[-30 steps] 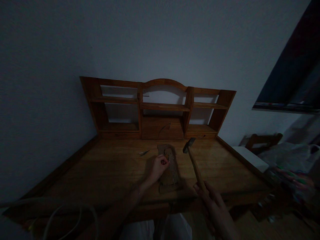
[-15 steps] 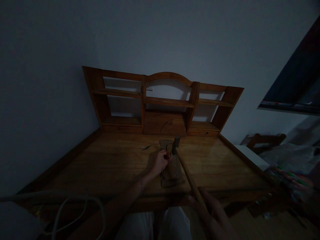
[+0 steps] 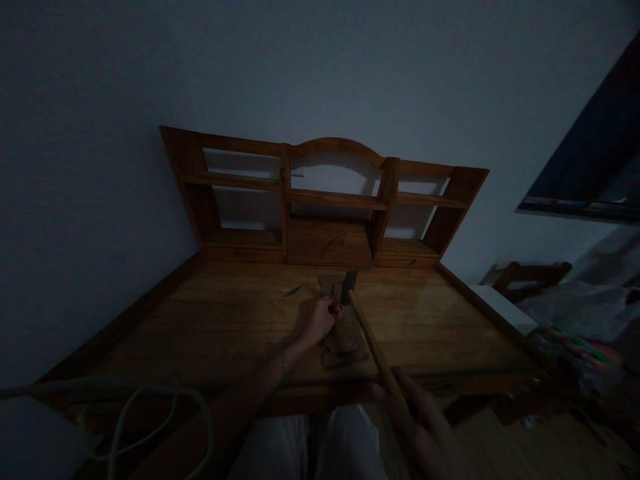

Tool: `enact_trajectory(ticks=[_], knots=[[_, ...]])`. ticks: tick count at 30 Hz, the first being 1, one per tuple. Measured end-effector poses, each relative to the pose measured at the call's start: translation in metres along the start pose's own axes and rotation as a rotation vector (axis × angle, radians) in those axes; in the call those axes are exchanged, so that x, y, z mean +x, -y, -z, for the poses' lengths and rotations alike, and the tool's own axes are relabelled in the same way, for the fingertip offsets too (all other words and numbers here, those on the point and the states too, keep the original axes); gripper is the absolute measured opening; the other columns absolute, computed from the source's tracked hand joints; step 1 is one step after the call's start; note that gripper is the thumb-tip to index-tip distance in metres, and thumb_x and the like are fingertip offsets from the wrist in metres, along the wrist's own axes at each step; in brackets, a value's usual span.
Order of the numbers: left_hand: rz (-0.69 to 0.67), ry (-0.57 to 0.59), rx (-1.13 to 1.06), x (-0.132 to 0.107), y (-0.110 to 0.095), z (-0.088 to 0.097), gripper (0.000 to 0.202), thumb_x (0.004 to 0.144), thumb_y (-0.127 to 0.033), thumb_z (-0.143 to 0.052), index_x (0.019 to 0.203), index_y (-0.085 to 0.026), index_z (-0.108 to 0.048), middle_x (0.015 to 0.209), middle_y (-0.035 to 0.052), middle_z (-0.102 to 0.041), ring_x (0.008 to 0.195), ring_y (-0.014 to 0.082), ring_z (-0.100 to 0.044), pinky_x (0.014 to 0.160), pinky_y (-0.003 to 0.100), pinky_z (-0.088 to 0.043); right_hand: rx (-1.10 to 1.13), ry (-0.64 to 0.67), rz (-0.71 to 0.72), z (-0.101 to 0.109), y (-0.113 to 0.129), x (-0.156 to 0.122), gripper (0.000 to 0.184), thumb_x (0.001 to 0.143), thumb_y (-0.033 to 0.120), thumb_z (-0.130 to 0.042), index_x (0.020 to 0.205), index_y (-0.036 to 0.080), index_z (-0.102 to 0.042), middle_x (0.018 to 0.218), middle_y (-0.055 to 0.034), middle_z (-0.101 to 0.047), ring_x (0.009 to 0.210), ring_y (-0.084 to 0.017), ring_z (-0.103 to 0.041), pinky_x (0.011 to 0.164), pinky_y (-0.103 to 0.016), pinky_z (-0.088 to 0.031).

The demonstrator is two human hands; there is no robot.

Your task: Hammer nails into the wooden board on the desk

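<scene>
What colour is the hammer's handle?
The handle looks yellowish brown in this dim light, seen in the head view.

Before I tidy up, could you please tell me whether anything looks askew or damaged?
Possibly: a dark curved line marks the central shelf panel; crack or design, I cannot tell. The hammer seems intact.

The wooden desk point(image 3: 240, 333) bears a flat brown piece point(image 3: 344, 340) near its middle, thin metal pieces point(image 3: 292, 291) left of that, and a shelf unit point(image 3: 334, 197) along the back.

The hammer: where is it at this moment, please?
In the head view, the hammer is in the right hand, its head just right of the left hand, by the brown piece on the desk.
</scene>
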State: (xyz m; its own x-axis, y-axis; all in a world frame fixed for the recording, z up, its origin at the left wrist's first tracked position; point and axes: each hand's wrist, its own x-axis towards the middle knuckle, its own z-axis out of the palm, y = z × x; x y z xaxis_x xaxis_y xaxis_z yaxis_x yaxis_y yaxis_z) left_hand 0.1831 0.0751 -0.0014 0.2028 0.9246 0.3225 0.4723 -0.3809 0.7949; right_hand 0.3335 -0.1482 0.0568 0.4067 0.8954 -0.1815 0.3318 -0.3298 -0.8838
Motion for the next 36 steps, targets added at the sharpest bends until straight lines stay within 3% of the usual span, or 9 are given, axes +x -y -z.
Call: enact_trajectory(ticks=[6,14,23,27,32,36], knots=[[0.039,0.037,0.111,-0.006,-0.012,0.009,0.012,0.067,-0.016,-0.068,0.078,-0.015,-0.067,0.083,0.0029,-0.066,0.076,0.0138,-0.059,0.065,0.021,-0.041,-0.019,-0.004,0.030,-0.011,0.008,-0.009,0.068,0.072,0.067,-0.055,0.119,0.017,-0.058,0.126,-0.0127,-0.054,0.123,-0.028,-0.045,0.105,-0.042,-0.031],[0.003,0.018,0.070,0.000,0.002,-0.003,0.006,0.071,-0.018,-0.065,0.072,-0.012,-0.063,0.073,0.0007,-0.062,0.066,0.0096,-0.056,0.058,0.018,-0.038,-0.021,0.000,0.098,-0.006,0.014,-0.012,0.063,0.070,0.072,-0.052,0.107,0.022,-0.064,0.128,-0.0100,-0.053,0.126,-0.027,-0.041,0.107,-0.041,-0.028],[-0.073,0.003,0.132,-0.002,0.004,0.000,0.008,0.073,-0.022,-0.065,0.072,-0.014,-0.065,0.076,0.0012,-0.062,0.068,0.0105,-0.055,0.059,0.020,-0.036,0.046,-0.027,0.018,-0.015,0.015,-0.010,0.067,0.071,0.067,-0.055,0.116,0.017,-0.058,0.125,-0.0119,-0.055,0.122,-0.026,-0.045,0.103,-0.039,-0.034],[-0.092,-0.002,0.185,-0.003,-0.003,0.005,0.010,0.075,-0.025,-0.066,0.073,-0.015,-0.065,0.076,0.0010,-0.060,0.068,0.0105,-0.054,0.061,0.021,-0.036,0.098,-0.034,-0.026,-0.009,0.024,-0.014,0.067,0.069,0.067,-0.058,0.116,0.020,-0.059,0.125,-0.0115,-0.055,0.121,-0.026,-0.047,0.096,-0.035,-0.042],[-0.126,-0.042,0.213,-0.002,-0.005,0.012,0.015,0.070,-0.026,-0.072,0.073,-0.015,-0.063,0.077,0.0006,-0.056,0.069,0.0113,-0.050,0.061,0.021,-0.035,0.115,-0.056,0.004,0.002,0.036,-0.013,0.065,0.069,0.066,-0.059,0.115,0.020,-0.060,0.125,-0.0107,-0.054,0.120,-0.027,-0.046,0.103,-0.041,-0.033],[-0.198,-0.128,0.159,0.002,0.000,0.016,0.027,0.066,-0.029,-0.075,0.088,-0.017,-0.066,0.078,0.0001,-0.053,0.072,0.0118,-0.049,0.061,0.020,-0.036,0.131,-0.090,0.038,0.005,0.040,-0.007,0.066,0.069,0.067,-0.057,0.114,0.019,-0.061,0.122,-0.0099,-0.057,0.120,-0.027,-0.046,0.103,-0.041,-0.034]])
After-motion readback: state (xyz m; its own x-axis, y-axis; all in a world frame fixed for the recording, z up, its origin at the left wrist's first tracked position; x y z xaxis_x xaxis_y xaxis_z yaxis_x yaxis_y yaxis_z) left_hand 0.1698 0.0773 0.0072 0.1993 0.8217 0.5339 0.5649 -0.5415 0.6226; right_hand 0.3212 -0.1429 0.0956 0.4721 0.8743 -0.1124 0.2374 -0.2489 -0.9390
